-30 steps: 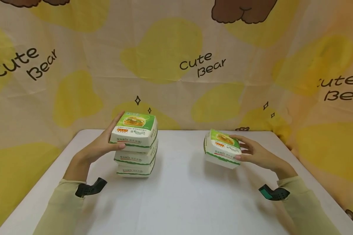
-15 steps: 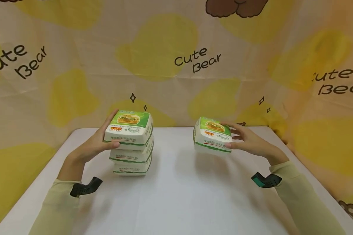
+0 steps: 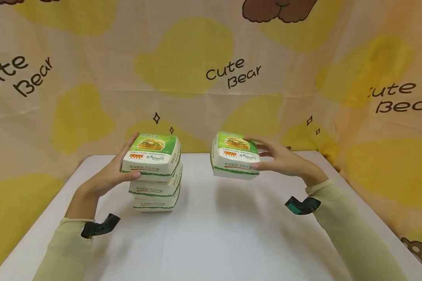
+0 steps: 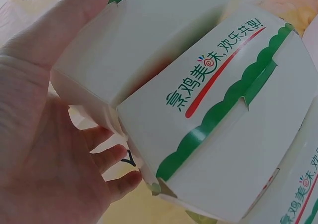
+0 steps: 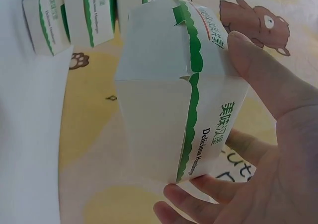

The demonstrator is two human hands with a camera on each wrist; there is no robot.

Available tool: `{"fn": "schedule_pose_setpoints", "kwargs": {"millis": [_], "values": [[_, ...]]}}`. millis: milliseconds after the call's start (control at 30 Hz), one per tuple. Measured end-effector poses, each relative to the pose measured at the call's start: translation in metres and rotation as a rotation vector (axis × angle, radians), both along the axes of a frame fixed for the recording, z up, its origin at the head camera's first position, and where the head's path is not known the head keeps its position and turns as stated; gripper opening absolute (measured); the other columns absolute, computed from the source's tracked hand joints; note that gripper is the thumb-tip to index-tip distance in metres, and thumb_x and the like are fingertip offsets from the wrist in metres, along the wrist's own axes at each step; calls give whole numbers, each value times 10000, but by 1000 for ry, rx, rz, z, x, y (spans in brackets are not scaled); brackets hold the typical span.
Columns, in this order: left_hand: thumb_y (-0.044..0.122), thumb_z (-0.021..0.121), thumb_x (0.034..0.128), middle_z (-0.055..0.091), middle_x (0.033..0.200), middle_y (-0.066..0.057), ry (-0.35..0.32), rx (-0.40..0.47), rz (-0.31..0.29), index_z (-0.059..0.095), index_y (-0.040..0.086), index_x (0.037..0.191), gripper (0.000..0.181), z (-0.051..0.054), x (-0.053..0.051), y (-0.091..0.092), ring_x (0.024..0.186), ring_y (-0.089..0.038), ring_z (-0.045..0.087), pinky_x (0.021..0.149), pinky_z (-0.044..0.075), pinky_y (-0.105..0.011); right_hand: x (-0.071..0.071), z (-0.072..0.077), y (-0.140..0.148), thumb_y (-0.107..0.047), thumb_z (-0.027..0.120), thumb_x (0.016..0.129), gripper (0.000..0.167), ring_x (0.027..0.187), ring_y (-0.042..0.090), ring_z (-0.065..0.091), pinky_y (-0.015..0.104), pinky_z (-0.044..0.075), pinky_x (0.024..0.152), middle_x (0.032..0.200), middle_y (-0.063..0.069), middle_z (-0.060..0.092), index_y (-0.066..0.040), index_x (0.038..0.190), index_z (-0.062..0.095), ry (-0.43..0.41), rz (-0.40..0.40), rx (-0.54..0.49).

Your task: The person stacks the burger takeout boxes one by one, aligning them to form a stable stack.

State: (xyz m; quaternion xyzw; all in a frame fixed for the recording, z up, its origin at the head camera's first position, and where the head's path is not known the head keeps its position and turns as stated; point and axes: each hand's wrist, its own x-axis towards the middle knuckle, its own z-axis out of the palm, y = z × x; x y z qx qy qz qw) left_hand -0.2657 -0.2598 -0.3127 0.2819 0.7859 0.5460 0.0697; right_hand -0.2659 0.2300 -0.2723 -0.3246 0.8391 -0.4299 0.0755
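Note:
Three white-and-green burger boxes stand stacked at the left of the table in the head view. My left hand holds the top box by its left side, thumb on the front face. Below it are the middle box and the bottom box. The left wrist view shows the middle box close beside the hand. Up off the table, my right hand grips a fourth burger box by its right side, thumb at the front. Its underside and side face the right wrist camera.
A white table lies under everything. Behind it and along both sides hangs a beige and yellow cloth printed with bears and lettering. Dark bands sit on both sleeves.
My right hand has lifted its burger box and carried it left toward the stack, and the box now sits more level. The left hand keeps its hold on the top box.

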Motion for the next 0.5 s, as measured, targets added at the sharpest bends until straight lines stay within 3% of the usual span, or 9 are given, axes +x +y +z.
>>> {"fn": "schedule_pose_setpoints", "kwargs": {"millis": [167, 300, 500], "values": [[175, 717, 922, 484, 1447, 43, 8, 5, -7, -102, 378, 1612, 1091, 1, 1, 0, 1224, -84, 560, 985, 439, -340, -1, 13, -20, -198, 717, 926, 756, 1418, 456, 427, 548, 503, 1030, 1594, 97, 368, -199, 1575, 330, -39, 22, 8], [143, 708, 919, 546, 1400, 58, 12, 7, -16, -107, 375, 1612, 1095, 1, 1, -1, 1192, -94, 595, 969, 456, -322, -3, 19, -33, -201, 716, 925, 743, 1422, 412, 441, 555, 459, 1086, 1587, 75, 388, -190, 1569, 347, -27, 57, 1], [110, 705, 907, 536, 1389, 86, 21, -7, -10, -102, 393, 1609, 1106, 1, 0, 0, 1178, -86, 604, 976, 437, -420, -4, 28, -46, -237, 710, 906, 741, 1419, 365, 436, 563, 414, 1127, 1568, 69, 417, -178, 1560, 366, 10, 70, -23]]}}
